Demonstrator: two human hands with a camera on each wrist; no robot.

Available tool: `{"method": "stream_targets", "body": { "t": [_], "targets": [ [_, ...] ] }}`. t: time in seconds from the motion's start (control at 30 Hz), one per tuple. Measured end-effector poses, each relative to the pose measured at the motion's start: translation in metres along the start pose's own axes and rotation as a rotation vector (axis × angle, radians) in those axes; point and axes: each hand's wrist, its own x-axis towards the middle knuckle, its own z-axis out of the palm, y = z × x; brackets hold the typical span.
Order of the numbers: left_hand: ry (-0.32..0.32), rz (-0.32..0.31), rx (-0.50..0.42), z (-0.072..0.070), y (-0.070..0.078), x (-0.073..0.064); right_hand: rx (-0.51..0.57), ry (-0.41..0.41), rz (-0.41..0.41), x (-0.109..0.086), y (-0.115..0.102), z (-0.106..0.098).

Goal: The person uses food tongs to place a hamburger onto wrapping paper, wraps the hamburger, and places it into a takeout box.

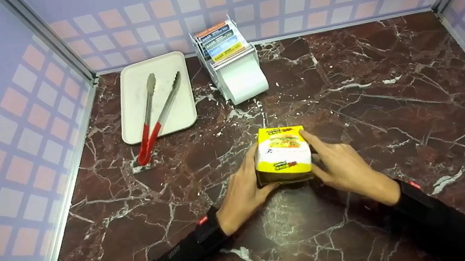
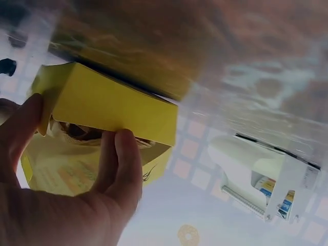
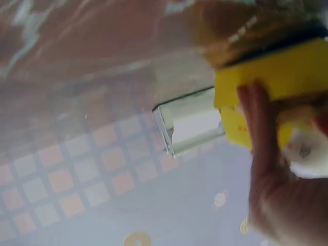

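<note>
Between both hands is a yellow and white burger box [image 1: 284, 155] with a burger printed on its lid. My left hand [image 1: 243, 190] grips its left side, thumb along the near edge. Around the right side curls my right hand [image 1: 346, 165], index finger at the far corner of the lid. In the left wrist view, a gap in the side of the burger box [image 2: 113, 105] shows crumpled brownish material inside, and the left hand's fingers touch the edge of that gap. The right wrist view has fingers of the right hand [image 3: 271, 169] against the yellow side wall.
A cream tray [image 1: 133, 106] at the back left carries tongs [image 1: 152, 133] with red handles, which stick out over its near edge. Beside it a label dispenser [image 1: 228, 56] holds several coloured label rolls, a white strip hanging in front. Tiled-pattern panels [image 1: 5, 130] enclose the dark marbled table [image 1: 386, 99].
</note>
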Motion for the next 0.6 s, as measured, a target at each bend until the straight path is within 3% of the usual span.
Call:
{"method": "stream_targets", "body": {
  "t": [0.17, 0.27, 0.43, 0.6],
  "targets": [
    [0.031, -0.011, 0.019, 0.001, 0.001, 0.0, 0.087, -0.174, 0.015, -0.005, 0.001, -0.013],
    [0.029, -0.022, 0.027, 0.002, 0.002, 0.0, 0.133, -0.216, 0.034, -0.005, 0.003, -0.018],
    [0.009, -0.016, 0.026, 0.003, 0.001, -0.001, 0.161, -0.155, 0.013, -0.001, 0.004, -0.016],
    [0.011, 0.02, 0.015, 0.003, -0.001, -0.001, 0.119, -0.075, -0.011, 0.0, 0.002, -0.01]
  ]
}}
